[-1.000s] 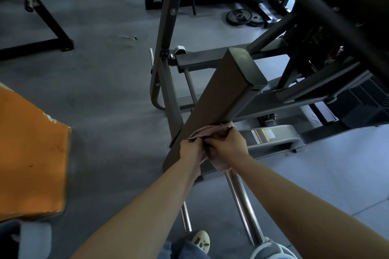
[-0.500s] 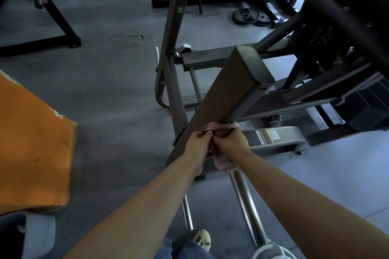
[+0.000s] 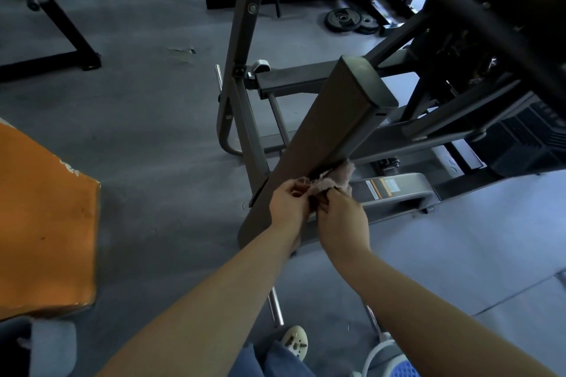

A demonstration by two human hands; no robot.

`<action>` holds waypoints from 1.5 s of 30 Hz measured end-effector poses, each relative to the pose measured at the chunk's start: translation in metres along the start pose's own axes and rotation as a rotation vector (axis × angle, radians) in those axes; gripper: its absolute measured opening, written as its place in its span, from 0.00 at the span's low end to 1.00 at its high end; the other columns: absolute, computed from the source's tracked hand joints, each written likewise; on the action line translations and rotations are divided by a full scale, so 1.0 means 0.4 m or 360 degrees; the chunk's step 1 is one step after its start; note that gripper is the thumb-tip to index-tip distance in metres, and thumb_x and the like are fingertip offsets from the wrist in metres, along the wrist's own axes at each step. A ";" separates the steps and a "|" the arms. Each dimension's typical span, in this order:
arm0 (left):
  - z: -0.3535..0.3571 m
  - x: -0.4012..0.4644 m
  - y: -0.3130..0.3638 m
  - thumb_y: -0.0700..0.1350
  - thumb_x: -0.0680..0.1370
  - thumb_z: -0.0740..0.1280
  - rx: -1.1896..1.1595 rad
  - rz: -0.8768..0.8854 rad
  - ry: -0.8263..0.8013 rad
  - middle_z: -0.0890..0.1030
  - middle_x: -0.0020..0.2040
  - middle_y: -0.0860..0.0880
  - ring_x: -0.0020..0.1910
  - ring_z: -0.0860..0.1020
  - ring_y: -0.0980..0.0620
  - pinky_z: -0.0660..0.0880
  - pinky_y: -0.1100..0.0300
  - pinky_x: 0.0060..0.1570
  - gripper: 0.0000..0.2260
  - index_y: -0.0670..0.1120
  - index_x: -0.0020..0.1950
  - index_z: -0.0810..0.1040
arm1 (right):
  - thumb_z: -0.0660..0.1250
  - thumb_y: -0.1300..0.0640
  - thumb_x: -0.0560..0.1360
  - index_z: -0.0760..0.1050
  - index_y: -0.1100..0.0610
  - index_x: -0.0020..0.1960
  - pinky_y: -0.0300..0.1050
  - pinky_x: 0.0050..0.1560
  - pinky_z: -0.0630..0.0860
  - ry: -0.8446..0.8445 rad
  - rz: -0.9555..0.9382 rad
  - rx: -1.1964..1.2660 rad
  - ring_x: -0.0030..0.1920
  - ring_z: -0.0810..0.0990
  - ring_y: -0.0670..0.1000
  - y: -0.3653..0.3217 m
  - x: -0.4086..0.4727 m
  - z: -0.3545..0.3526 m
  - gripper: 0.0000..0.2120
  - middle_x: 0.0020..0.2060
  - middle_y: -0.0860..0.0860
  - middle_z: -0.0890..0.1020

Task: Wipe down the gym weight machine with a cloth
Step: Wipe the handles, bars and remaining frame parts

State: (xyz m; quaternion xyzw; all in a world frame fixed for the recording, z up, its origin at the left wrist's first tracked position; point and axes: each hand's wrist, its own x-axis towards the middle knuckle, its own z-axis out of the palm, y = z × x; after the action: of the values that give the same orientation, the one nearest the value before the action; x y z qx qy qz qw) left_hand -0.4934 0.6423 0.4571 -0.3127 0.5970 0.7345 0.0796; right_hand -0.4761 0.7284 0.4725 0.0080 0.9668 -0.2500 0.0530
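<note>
Fuzzy pink cloth (image 3: 332, 182) lies against the machine's smooth matt grey metal beam (image 3: 330, 138); chrome rod (image 3: 274, 304) gleams.

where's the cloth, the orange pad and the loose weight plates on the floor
cloth (image 3: 332, 182), head view, on the pinkish bunch above the hands
orange pad (image 3: 43, 223), head view, middle of its orange face
weight plates (image 3: 342, 19), head view, on the larger plate

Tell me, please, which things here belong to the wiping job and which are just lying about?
In use:
- pink fluffy cloth, held by left hand and right hand
- slanted grey metal beam of the machine

Lying about:
- black round weight plates on the floor
- orange padded bench
</note>
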 end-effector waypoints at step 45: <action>-0.339 0.592 -0.863 0.42 0.79 0.63 -0.0716 -0.0775 -0.0038 0.82 0.46 0.45 0.44 0.81 0.51 0.79 0.61 0.41 0.07 0.41 0.53 0.77 | 0.76 0.60 0.68 0.80 0.63 0.49 0.45 0.50 0.80 -0.0847 0.0831 0.1101 0.46 0.83 0.54 0.352 0.206 1.022 0.13 0.42 0.55 0.84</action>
State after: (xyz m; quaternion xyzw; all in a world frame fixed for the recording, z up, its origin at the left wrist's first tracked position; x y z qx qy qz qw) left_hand -0.4621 0.5507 0.0277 -0.4473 0.3266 0.8109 0.1890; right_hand -0.5120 0.6527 0.0404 0.2025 0.7462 -0.5273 0.3524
